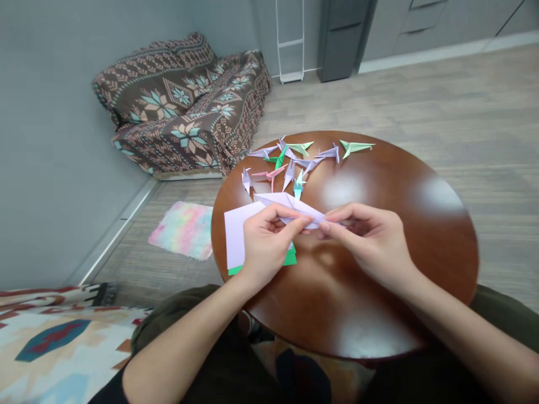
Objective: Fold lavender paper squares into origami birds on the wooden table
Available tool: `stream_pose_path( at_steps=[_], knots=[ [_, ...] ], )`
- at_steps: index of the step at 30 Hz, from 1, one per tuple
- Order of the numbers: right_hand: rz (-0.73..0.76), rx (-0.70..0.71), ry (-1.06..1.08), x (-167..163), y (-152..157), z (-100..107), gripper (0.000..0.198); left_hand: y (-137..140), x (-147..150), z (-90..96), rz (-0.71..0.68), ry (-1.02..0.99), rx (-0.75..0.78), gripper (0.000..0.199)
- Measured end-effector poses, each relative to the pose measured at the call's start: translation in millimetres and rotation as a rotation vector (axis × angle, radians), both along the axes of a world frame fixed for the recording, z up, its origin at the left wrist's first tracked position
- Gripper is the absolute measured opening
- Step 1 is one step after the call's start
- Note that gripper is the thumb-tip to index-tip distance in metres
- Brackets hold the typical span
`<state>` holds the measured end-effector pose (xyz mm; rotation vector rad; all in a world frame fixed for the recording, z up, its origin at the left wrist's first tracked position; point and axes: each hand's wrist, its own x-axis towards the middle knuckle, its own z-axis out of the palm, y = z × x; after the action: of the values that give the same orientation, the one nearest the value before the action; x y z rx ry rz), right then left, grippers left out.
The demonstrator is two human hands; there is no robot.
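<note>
A partly folded piece of lilac origami paper (281,199) is held between my two hands above the round table. My left hand (272,238) pinches its near edge between thumb and fingers. At its right end, my right hand (370,233) grips it with thumb and forefinger; the fingers cover that tip. Beneath my left hand lies a stack of square paper sheets (236,238), lilac on top with green showing below. Just beyond are several folded paper cranes, among them a pink one (270,175), a teal one (298,188) and a pale green one (354,147).
The glossy brown round table (421,247) stands before my knees. Behind it on the left is a sofa (185,112) under a patterned throw. A pastel fluffy mat (183,229) lies on the floor. A white rack (290,56) and grey cabinets (391,33) line the back.
</note>
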<state>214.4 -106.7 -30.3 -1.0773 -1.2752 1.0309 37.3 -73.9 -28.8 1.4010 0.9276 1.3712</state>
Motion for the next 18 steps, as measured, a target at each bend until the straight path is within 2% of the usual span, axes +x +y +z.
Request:
stream_pose_path(
  at_steps=[8, 18],
  knots=[
    [0.029, -0.063, 0.014, 0.5, 0.3, -0.6, 0.023, -1.3, 0.1, -0.2, 0.035, 0.051, -0.016, 0.019],
    [0.054, -0.065, 0.057, -3.3, 0.0, 1.0, 0.018, -1.5, 0.7, -3.6, 0.018, 0.056, 0.014, 0.021]
  ],
)
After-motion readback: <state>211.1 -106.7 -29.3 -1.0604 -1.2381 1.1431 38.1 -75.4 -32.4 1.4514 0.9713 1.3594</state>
